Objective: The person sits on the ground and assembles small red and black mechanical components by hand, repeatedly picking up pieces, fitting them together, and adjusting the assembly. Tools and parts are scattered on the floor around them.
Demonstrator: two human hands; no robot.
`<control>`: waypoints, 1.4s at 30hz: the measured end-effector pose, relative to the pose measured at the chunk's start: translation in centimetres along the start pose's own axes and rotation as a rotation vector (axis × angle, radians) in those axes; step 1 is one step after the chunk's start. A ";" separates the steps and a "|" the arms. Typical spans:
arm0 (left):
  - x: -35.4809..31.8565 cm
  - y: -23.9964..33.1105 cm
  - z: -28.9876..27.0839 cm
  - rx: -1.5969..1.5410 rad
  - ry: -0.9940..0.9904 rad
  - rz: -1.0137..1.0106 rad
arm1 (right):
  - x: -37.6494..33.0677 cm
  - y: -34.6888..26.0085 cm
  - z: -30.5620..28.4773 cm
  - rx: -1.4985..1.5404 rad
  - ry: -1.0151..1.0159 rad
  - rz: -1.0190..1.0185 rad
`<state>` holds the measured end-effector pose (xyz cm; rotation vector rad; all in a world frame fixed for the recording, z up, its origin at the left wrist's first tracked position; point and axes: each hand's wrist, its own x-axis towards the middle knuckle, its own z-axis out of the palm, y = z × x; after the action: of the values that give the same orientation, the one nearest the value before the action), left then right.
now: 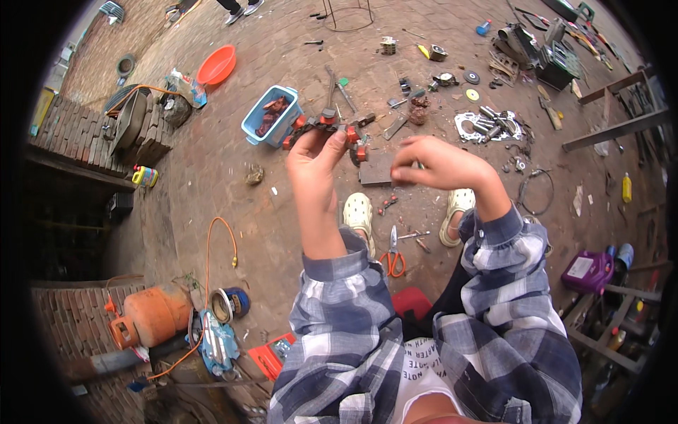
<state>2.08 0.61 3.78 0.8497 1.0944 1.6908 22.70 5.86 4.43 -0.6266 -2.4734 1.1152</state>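
Observation:
My left hand [316, 161] is closed, thumb and fingers pinching a dark curved part with several orange-red blocks [328, 120] along it. This part is held up above the ground, its kind not plain. To its right, my right hand [441, 166] hovers apart from it, fingers curled and pinched together. A tiny pale-green bit shows at those fingers, too small to name. Beneath the hands lies a flat dark metal block [376, 173]. Between my feet are orange-handled scissors [393, 258] and a thin metal tool [414, 234].
A blue plastic bin [256, 113] with reddish-brown scrap stands beyond my left hand. An orange-red basin [216, 66] is farther off. Metal parts on a gasket [487, 126] lie to the right. An orange gas cylinder [157, 315] and a metal frame [618, 113] stand at the sides.

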 end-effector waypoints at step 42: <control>-0.3 -0.1 0.4 0.335 0.139 0.167 | 0.1 -3.6 -1.2 0.235 0.010 -0.251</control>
<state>2.61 0.46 3.86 1.0706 1.4638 1.7502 22.31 4.50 7.93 -0.2455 -2.2874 1.2695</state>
